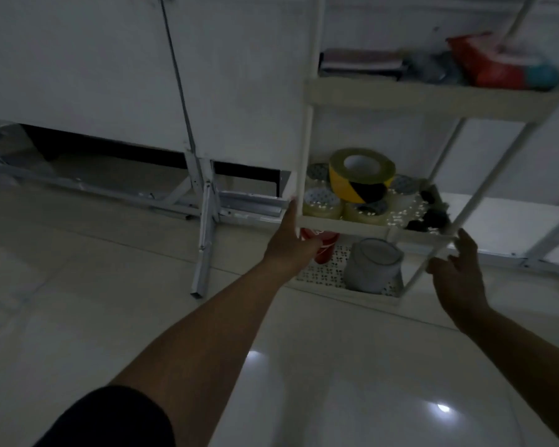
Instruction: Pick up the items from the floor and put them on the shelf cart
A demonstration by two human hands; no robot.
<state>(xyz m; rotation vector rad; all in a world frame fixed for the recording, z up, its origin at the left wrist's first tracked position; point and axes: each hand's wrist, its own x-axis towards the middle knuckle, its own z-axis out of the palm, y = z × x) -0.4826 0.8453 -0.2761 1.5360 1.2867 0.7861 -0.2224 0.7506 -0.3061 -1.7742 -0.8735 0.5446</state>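
A white three-tier shelf cart (342,225) stands on the floor at the upper right. My left hand (289,241) reaches to its left front corner, thumb up along the post, fingers wrapped on a red can (325,248) at the bottom tier. My right hand (459,275) hovers with fingers apart beside the right front post, holding nothing. On the bottom tier a grey container (373,266) stands next to the can. The middle tier holds a yellow-and-black tape roll (362,175) stacked on clear tape rolls (323,204), with small black items (430,217) to the right.
The top tier carries flat books (362,61) and a red packet (488,62). A grey metal table leg (204,240) and frame stand left of the cart against white panels. Glossy pale floor tiles (304,366) spread below my arms.
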